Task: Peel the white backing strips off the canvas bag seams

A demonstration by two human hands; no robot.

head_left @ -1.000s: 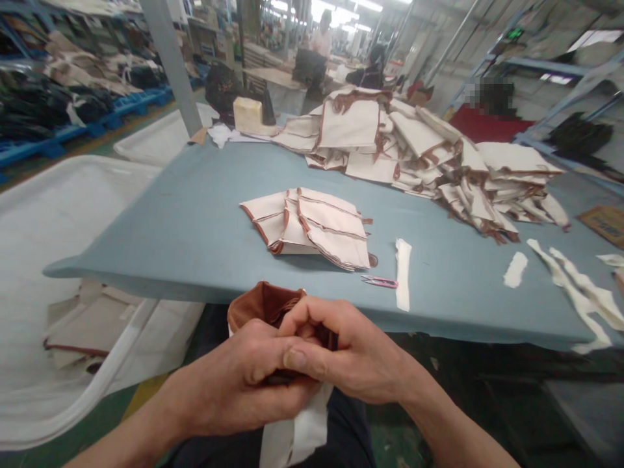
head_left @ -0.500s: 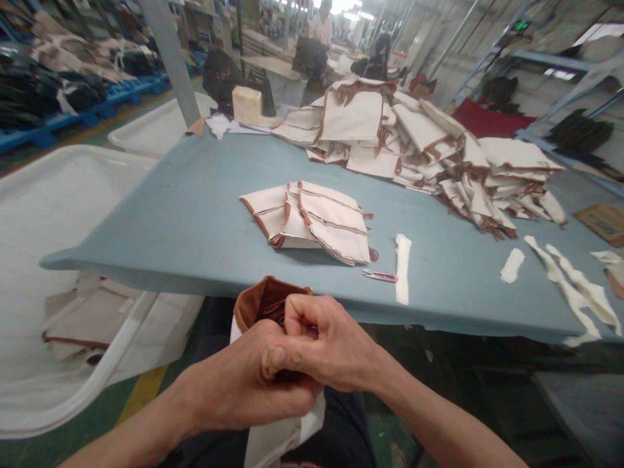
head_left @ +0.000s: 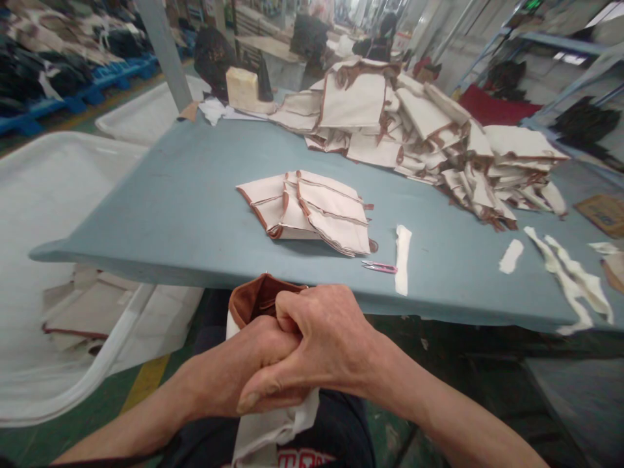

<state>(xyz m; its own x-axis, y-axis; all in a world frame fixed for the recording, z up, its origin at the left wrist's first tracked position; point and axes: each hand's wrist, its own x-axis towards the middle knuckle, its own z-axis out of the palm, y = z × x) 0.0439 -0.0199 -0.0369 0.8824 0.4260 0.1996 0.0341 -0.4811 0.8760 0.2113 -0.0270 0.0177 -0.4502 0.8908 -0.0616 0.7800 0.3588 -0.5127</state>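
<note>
Over my lap, at the table's front edge, is a cream fabric bag with a brown lining showing at its opening. My left hand is closed on the bag, its fingertips mostly hidden. Across it lies my right hand, fingers curled at the bag's opening and thumb over the left hand. What the right fingers pinch is covered. Beyond the hands, a small stack of cream bags with brown trim lies on the blue-grey table. Pink-handled thread snips rest beside a white strip.
A large heap of cream and brown pieces covers the table's far side. White scraps lie at the right. At the left stands a white bin with pieces inside. A metal post rises at the far left corner.
My right hand has turned and slid over the left, its thumb now lower along the left hand. The view has tilted slightly down. The things on the table have stayed in place.
</note>
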